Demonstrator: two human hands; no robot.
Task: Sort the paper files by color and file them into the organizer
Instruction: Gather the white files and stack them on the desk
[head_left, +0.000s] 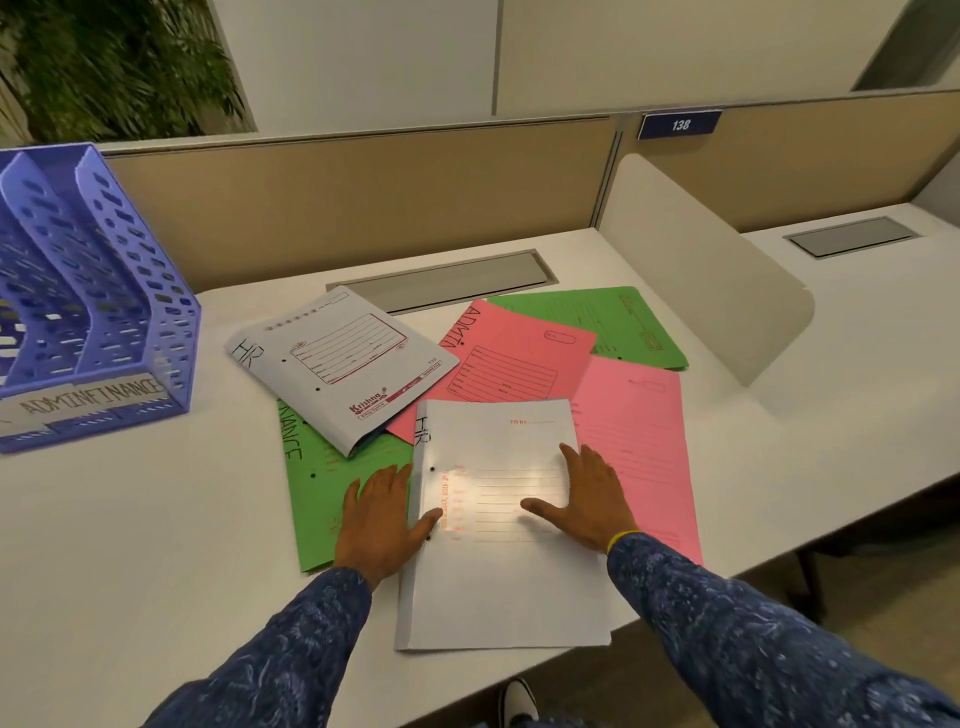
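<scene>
white HR file (498, 587): right of organizer (98, 291), topping the mixed pile (519, 353)
left hand (382, 519): fingers flat, thumb at its spine, likely squaring it
right hand (582, 499): fingers spread flat on cover, pinning it

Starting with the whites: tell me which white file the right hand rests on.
The near white file, at the front edge of the desk, under the flat right hand. The other white file lies farther back, untouched, printed Krishna.

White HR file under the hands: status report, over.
Open right hand flat on white paper HR file, open left hand at its left edge. File overlaps green paper file and pink paper file. No files seen in blue plastic organizer, far left.
</scene>
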